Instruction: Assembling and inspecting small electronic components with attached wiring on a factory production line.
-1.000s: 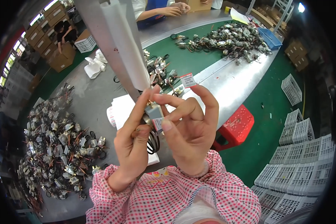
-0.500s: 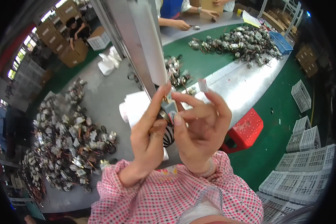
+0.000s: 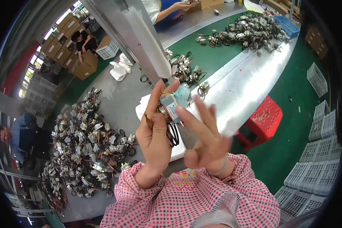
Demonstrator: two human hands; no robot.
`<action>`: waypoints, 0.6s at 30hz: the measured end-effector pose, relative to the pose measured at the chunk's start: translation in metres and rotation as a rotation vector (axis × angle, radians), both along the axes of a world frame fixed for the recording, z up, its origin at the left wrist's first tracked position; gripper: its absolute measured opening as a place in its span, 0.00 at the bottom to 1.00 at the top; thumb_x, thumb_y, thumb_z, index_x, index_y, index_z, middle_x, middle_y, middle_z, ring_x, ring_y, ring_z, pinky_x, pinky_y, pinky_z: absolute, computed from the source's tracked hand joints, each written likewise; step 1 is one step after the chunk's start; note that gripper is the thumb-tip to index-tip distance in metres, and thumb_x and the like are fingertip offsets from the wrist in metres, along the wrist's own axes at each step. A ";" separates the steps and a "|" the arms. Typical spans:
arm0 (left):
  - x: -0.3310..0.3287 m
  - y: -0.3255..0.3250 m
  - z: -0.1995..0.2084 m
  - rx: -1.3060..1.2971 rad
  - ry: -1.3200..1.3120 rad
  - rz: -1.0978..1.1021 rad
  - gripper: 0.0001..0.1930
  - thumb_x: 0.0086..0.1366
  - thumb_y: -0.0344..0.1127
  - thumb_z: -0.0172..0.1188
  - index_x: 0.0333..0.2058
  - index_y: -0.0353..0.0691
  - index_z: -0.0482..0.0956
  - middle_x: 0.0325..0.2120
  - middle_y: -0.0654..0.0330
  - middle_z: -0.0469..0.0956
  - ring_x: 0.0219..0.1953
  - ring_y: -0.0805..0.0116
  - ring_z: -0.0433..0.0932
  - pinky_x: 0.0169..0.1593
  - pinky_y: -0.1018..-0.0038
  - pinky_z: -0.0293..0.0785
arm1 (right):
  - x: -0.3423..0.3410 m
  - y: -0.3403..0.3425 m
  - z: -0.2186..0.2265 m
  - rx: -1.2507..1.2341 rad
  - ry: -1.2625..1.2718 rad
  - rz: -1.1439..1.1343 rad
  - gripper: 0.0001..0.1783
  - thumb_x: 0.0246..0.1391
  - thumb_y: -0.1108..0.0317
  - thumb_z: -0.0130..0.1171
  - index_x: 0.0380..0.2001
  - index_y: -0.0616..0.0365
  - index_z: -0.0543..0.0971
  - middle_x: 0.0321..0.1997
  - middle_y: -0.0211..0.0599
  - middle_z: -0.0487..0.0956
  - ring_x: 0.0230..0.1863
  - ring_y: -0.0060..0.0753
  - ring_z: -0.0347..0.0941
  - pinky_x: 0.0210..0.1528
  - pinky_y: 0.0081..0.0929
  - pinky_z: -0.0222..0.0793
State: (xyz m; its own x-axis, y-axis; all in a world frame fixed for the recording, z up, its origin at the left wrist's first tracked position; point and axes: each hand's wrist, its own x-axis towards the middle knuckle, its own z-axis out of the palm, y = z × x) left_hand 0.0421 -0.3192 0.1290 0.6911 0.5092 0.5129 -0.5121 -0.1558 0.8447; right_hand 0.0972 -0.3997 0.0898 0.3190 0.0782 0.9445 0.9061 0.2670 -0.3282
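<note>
My left hand (image 3: 154,133) grips a small silver-grey metal part (image 3: 168,106) between fingers and thumb. A label with red and white print (image 3: 172,111) sits on the side of that part, and a black coiled cable (image 3: 173,135) hangs from it below my fingers. Just behind it shows a pale blue-green piece (image 3: 182,95); whether it is attached I cannot tell. My right hand (image 3: 209,146) has its fingers spread and slightly blurred, the index fingertip at the label. Nothing shows held in it. White paper sheets (image 3: 178,150) lie under my hands.
A large heap of similar cabled parts (image 3: 85,152) covers the left of the metal table. More lie on the green surface (image 3: 254,32) ahead. A metal post (image 3: 136,41) rises close beyond my hands. A red stool (image 3: 268,117) stands right; a co-worker's arm (image 3: 171,11) is opposite.
My right hand has opened and drawn back lower, leaving one finger at the part. The small slip on its fingertip is no longer there. The view has shifted; the co-worker's hands have moved.
</note>
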 end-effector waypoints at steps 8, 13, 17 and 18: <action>-0.030 0.032 0.010 0.171 0.069 0.186 0.28 0.66 0.47 0.44 0.57 0.31 0.55 0.50 0.40 0.67 0.33 0.73 0.75 0.35 0.82 0.73 | -0.009 0.016 -0.006 -0.001 0.212 0.224 0.30 0.56 0.54 0.41 0.52 0.71 0.63 0.56 0.46 0.68 0.63 0.53 0.54 0.66 0.43 0.34; -0.012 0.076 0.026 0.057 0.076 0.346 0.26 0.65 0.44 0.46 0.56 0.33 0.58 0.47 0.43 0.69 0.28 0.75 0.74 0.32 0.84 0.70 | -0.006 0.019 -0.017 0.018 0.084 0.345 0.29 0.54 0.55 0.44 0.50 0.70 0.67 0.56 0.46 0.68 0.60 0.51 0.59 0.66 0.45 0.37; 0.042 0.160 0.007 0.864 0.185 0.604 0.22 0.61 0.35 0.53 0.52 0.32 0.62 0.39 0.53 0.73 0.34 0.68 0.76 0.38 0.78 0.71 | 0.044 0.023 -0.032 0.341 0.253 0.170 0.33 0.48 0.72 0.44 0.57 0.70 0.48 0.47 0.58 0.70 0.53 0.58 0.64 0.60 0.50 0.48; 0.071 0.160 -0.001 0.752 0.092 0.638 0.22 0.60 0.34 0.55 0.51 0.32 0.64 0.37 0.55 0.73 0.36 0.68 0.75 0.41 0.76 0.71 | 0.049 0.023 -0.037 0.288 0.275 0.139 0.35 0.48 0.74 0.43 0.58 0.67 0.43 0.47 0.60 0.70 0.52 0.58 0.65 0.59 0.50 0.50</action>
State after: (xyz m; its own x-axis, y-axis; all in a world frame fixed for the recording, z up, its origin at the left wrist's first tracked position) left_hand 0.1128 -0.1595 0.1281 0.4540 0.3640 0.8133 -0.0831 -0.8915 0.4454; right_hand 0.1467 -0.3765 0.0526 0.5677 -0.1166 0.8149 0.7439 0.4966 -0.4472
